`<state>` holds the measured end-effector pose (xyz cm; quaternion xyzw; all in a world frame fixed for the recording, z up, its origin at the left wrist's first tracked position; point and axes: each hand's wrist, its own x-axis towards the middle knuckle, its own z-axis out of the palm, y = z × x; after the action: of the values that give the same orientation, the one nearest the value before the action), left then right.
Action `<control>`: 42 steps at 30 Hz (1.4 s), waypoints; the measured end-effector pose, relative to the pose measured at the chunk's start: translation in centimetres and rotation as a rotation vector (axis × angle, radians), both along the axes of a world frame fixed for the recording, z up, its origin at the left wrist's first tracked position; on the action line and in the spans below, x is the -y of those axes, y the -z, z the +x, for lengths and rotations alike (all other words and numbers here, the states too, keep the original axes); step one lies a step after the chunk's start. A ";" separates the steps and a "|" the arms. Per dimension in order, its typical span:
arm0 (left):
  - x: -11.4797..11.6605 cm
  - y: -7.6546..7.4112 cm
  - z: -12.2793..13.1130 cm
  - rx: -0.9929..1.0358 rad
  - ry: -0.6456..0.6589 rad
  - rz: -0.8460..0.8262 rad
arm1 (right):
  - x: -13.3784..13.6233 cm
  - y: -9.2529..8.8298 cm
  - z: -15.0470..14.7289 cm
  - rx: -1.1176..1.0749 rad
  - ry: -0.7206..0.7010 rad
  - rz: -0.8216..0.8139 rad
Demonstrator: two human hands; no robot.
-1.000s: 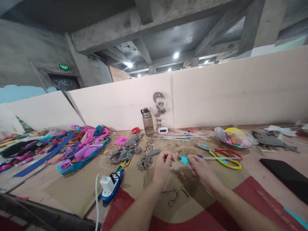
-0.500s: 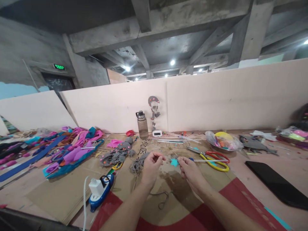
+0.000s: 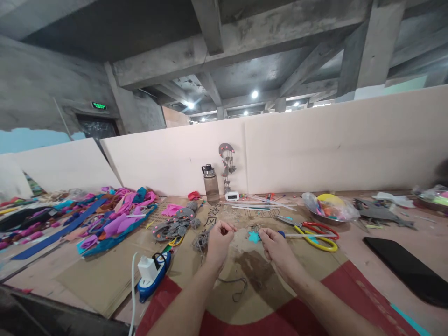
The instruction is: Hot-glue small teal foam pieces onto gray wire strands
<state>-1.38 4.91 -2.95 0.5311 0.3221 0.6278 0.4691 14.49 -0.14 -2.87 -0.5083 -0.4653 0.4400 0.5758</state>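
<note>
My right hand [image 3: 275,241] pinches a small turquoise star [image 3: 254,237] at its right edge, between thumb and fingertips. A grey bit shows just above the star, too small to make out. My left hand [image 3: 221,242] is closed in a pinch a short way to the left; what lies between its fingertips is too small to name. Grey yarn [image 3: 240,291] curls over the cardboard [image 3: 231,310] below the hands. A bundle of grey yarn [image 3: 201,241] lies beside my left hand. Scissors [image 3: 317,234] with red and yellow handles rest right of my right hand.
At the back stand a bottle [image 3: 211,186], a small white clock [image 3: 232,196] and a hanging grey moon-shaped ornament [image 3: 227,151]. Coloured felt scraps [image 3: 119,224] and a power strip [image 3: 154,275] lie left. A bowl of bagged pieces [image 3: 329,207] and a black phone [image 3: 406,268] lie right.
The view has shifted slightly, so the surroundings appear a little further right. Both hands keep nearly the same pose, and the star stays in my right hand.
</note>
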 end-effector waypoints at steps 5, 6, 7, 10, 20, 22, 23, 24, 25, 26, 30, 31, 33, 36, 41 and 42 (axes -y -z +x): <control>0.1 -0.4 -0.4 0.031 0.115 -0.113 | 0.4 -0.4 -0.1 0.048 -0.006 0.028; 0.2 -0.6 -0.5 0.038 0.160 -0.138 | 0.4 -0.5 -0.1 0.062 -0.005 0.034; 0.4 -0.8 -0.5 0.030 0.184 -0.148 | 0.5 -0.6 -0.1 0.081 -0.002 0.041; 1.1 -1.4 -0.5 -0.097 0.242 -0.150 | 0.5 -0.7 0.0 0.163 0.010 0.068; 2.9 -2.8 -0.2 -0.415 0.381 -0.158 | 1.0 -1.0 -0.2 0.545 0.028 0.295; 2.8 -2.7 -0.1 -0.490 0.333 -0.093 | 1.1 -0.9 -0.2 0.638 0.049 0.319; 2.8 -2.7 -0.1 -0.537 0.295 -0.040 | 1.1 -0.9 -0.2 0.683 0.061 0.329; 2.8 -2.6 -0.1 -0.587 0.250 0.019 | 1.1 -0.8 -0.2 0.727 0.069 0.338; 2.8 -2.6 -0.1 -0.635 0.202 0.075 | 1.1 -0.8 -0.2 0.768 0.076 0.346; 2.8 -2.5 -0.1 -0.679 0.162 0.125 | 1.1 -0.8 -0.1 0.804 0.077 0.352; 3.0 -2.5 -0.1 -0.788 0.094 0.243 | 1.1 -0.7 -0.1 0.894 0.084 0.371; 3.0 -2.5 -0.1 -0.800 0.091 0.255 | 1.1 -0.6 -0.1 0.911 0.087 0.376; 3.1 -2.5 -0.1 -0.818 0.083 0.264 | 1.0 -0.5 -0.1 0.942 0.091 0.385; 3.0 -2.3 -0.1 -0.841 0.068 0.263 | 1.1 -0.4 0.0 0.958 0.087 0.397; 2.7 -2.1 0.0 -0.870 -0.010 0.269 | 1.6 -0.9 0.0 0.851 0.017 0.400; 2.7 -2.1 0.0 -0.865 -0.029 0.270 | 1.6 -1.0 0.0 0.822 0.004 0.405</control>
<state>-1.36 2.26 -0.86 0.7966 0.4111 0.3908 0.2092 14.48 -1.79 -1.92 -0.5186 -0.7310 0.1007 0.4318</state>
